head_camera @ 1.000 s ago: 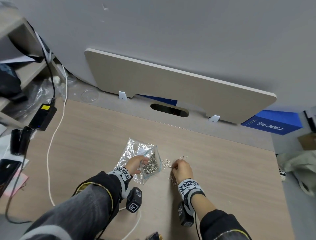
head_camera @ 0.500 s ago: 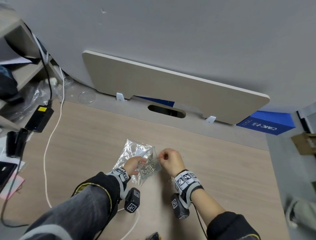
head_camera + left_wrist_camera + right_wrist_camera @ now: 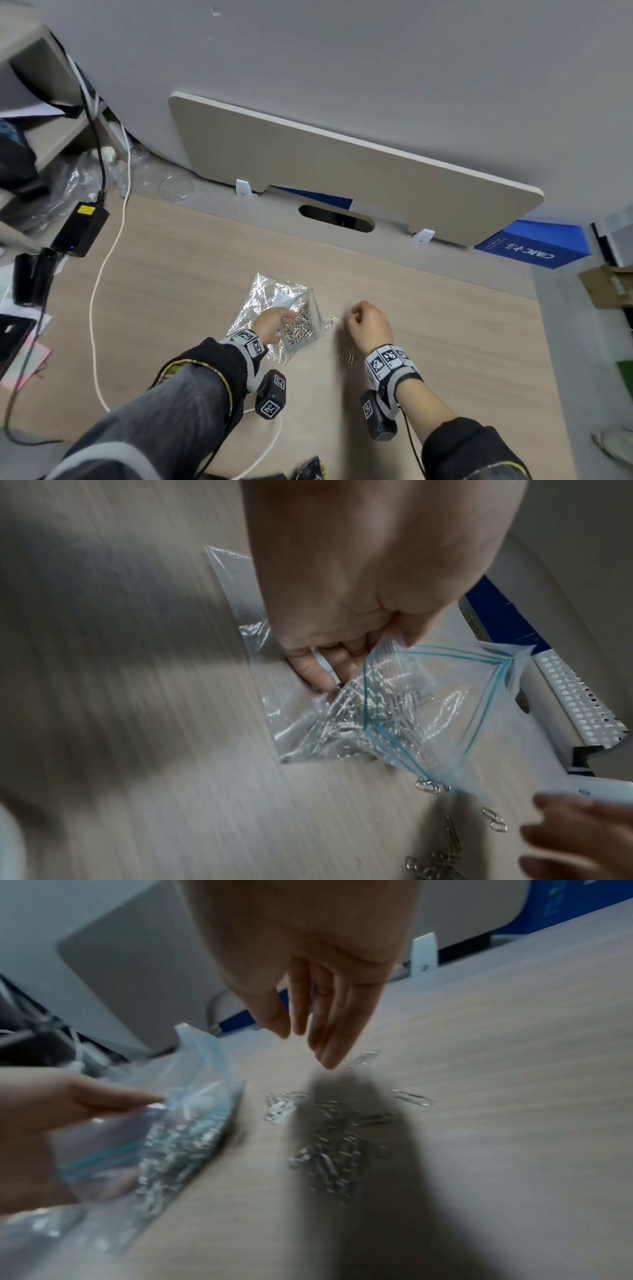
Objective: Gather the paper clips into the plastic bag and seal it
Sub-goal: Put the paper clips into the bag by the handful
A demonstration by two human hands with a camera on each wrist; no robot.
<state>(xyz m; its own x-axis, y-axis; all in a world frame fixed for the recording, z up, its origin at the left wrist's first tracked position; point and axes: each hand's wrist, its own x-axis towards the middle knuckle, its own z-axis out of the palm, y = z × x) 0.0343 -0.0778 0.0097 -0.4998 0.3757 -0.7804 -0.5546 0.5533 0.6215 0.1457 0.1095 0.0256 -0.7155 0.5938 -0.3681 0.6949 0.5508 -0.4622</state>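
We take the plastic bag [image 3: 301, 325] as our landmark: it lies on the wooden desk [image 3: 445, 335], on top of a crinkled clear wrapper [image 3: 263, 291]. We pinch its mouth with our left hand [image 3: 274, 323], thumb on one lip and fingers under the other. In the left wrist view the blue zip strip [image 3: 445, 653] stands open in a wide loop, which we judge is the reason for this grip: held apart and lifted a little, the opening faces the loose clips so a handful can go straight in. The bag already holds a good heap of paper clips [image 3: 299, 329], settled low in the corner away from the mouth, where their weight helps pin the bag down.

Our right hand [image 3: 370, 325] hovers just beside the bag, on the side of its mouth. Its fingers [image 3: 325, 1031] hang down, loosely extended and close together, and we see nothing held between them; it is released and empty. It is poised over the clips that remain on the desk: a loose pile [image 3: 335, 1150] below the wrist and a few strays [image 3: 330, 322] lying right at the bag's mouth. We judge the next pinch will come from there.

So the gathering looks more than half done but unfinished, and the seal is not yet pressed shut. Keeping the mouth open and close to the pile keeps each trip short and lessens the chance of clips spilling back out.
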